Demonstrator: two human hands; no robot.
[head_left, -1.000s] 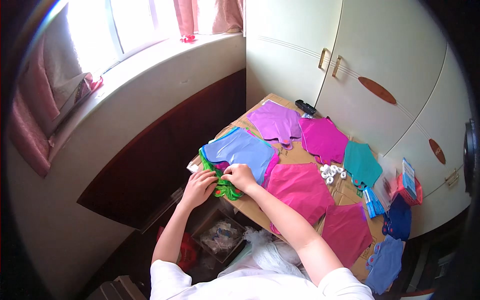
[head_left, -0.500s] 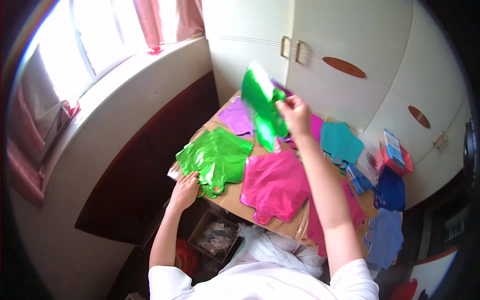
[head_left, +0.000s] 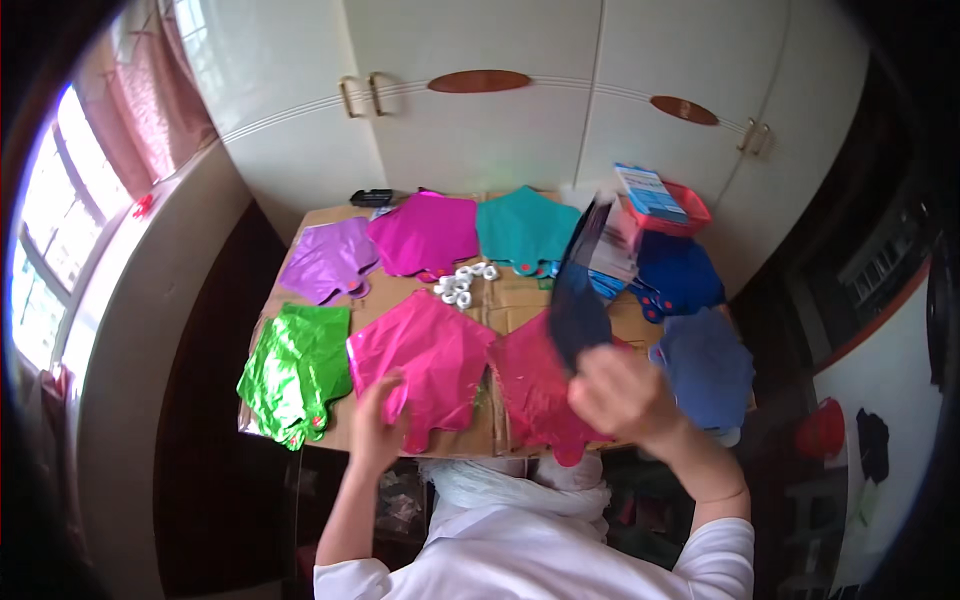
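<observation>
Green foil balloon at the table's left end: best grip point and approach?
Take the green balloon by its near edge, where the small lobes overhang the table rim, coming from the person's side. It lies flat and deflated, so a pinch on that loose edge probably gets under it easiest. The left hand is nearest, resting on the pink balloon.

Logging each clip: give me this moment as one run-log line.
right hand: lifts dark blue foil balloon | left hand: rests on pink foil balloon | beside: green foil balloon, tape rolls
</observation>
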